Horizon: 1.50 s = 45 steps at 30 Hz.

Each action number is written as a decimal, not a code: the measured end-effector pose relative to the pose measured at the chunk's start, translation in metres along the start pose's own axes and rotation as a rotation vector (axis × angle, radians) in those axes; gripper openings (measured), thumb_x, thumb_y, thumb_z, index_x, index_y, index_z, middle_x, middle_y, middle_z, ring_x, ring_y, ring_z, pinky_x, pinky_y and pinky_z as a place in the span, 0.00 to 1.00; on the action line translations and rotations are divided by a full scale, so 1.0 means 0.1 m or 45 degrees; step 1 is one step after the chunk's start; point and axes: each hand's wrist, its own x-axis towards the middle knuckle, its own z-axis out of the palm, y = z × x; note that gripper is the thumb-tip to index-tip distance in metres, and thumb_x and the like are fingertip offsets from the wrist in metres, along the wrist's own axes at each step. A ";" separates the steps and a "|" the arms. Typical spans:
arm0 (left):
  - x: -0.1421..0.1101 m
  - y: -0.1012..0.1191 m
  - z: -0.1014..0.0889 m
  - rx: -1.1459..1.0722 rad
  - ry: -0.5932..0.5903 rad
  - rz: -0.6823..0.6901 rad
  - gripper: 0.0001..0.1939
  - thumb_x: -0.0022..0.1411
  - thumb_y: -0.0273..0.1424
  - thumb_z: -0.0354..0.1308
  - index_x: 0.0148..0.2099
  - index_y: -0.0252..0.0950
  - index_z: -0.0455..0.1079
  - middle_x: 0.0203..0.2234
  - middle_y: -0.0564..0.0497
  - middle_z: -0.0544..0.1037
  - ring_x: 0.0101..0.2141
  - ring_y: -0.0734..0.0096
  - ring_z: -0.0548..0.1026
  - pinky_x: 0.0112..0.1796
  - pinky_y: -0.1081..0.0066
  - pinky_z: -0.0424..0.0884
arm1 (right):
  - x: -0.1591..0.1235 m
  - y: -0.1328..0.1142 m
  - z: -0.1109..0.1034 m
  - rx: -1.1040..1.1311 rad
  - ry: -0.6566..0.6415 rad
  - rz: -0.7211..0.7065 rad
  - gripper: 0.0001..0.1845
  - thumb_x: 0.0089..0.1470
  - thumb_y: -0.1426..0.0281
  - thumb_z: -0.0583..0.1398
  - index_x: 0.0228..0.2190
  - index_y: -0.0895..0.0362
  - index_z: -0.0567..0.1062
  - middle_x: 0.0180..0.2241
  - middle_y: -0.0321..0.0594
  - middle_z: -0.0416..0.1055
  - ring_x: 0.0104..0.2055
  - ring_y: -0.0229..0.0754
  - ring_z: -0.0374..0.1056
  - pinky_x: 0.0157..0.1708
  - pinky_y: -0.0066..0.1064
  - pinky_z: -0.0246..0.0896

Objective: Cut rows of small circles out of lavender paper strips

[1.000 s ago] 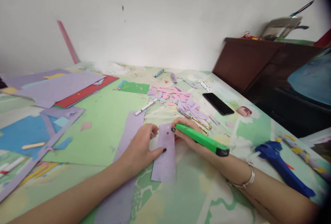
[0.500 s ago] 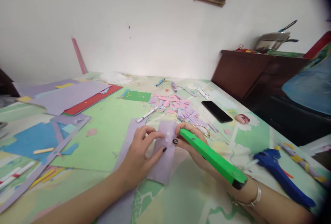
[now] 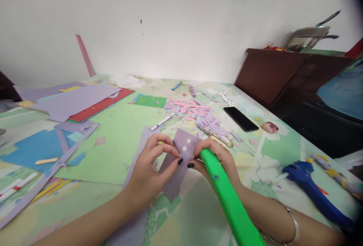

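A purple paper strip (image 3: 181,174) with white dots on its upper part is held up in front of me, tilted over the table. At its left side, my left hand (image 3: 155,164) has thumb and index finger pinched together beside the lowest dot. The strip's right edge is gripped between thumb and fingers of my right hand (image 3: 218,159). A long bright green bar (image 3: 227,200) also sits in that hand, slanting down toward me; its lower end is out of view. Gold-handled scissors (image 3: 224,140) lie just beyond my right hand.
Pink and purple paper scraps (image 3: 190,109), a black phone (image 3: 241,119) and a white marker (image 3: 163,122) lie farther back. A blue glue gun (image 3: 314,189) is at the right. Light green paper (image 3: 113,144), blue paper (image 3: 39,149) and stacked purple sheets (image 3: 73,98) cover the left.
My left thumb and index finger have closed together. The green bar has swung to point more steeply toward me. The strip's dots show more clearly, and the scissors are less covered.
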 end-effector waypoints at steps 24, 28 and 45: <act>-0.01 0.03 -0.01 0.028 -0.016 0.042 0.08 0.58 0.21 0.55 0.34 0.41 0.69 0.36 0.53 0.66 0.39 0.71 0.69 0.41 0.68 0.64 | 0.00 -0.04 0.03 -0.112 0.056 -0.106 0.09 0.46 0.78 0.64 0.27 0.56 0.69 0.23 0.30 0.68 0.23 0.31 0.63 0.23 0.19 0.60; 0.00 0.03 -0.01 0.047 0.021 0.063 0.09 0.57 0.22 0.56 0.34 0.42 0.71 0.37 0.52 0.66 0.39 0.69 0.69 0.41 0.66 0.66 | 0.01 -0.04 0.03 -0.063 0.051 -0.072 0.09 0.46 0.77 0.64 0.27 0.56 0.68 0.23 0.30 0.67 0.22 0.30 0.61 0.23 0.20 0.59; 0.00 0.03 0.00 0.185 0.041 0.117 0.07 0.56 0.22 0.56 0.31 0.41 0.68 0.37 0.51 0.66 0.40 0.67 0.70 0.40 0.65 0.70 | -0.05 -0.03 0.05 0.120 -0.041 0.213 0.11 0.46 0.69 0.67 0.28 0.55 0.69 0.22 0.32 0.68 0.23 0.35 0.64 0.24 0.25 0.61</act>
